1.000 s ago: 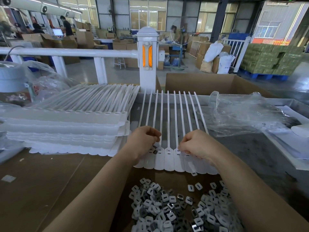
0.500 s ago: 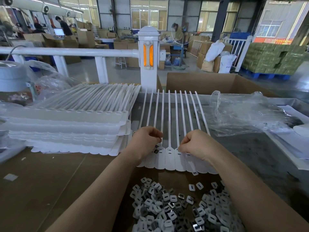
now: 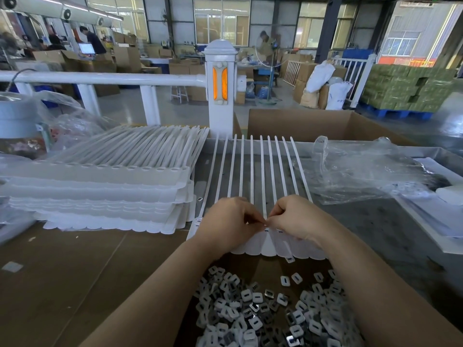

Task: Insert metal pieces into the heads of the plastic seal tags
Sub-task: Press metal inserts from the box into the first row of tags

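Metal pieces (image 3: 270,314) lie heaped nearest the person, a large supply not yet used. Just beyond, the left hand (image 3: 226,222) and right hand (image 3: 298,219) meet fingertip to fingertip over the heads of a strip of plastic seal tags (image 3: 265,242), fingers curled and pinching something too small to identify, probably one piece. Which heads are filled I cannot tell. Farther left, stacked tag strips (image 3: 100,186) wait; their state is unclear.
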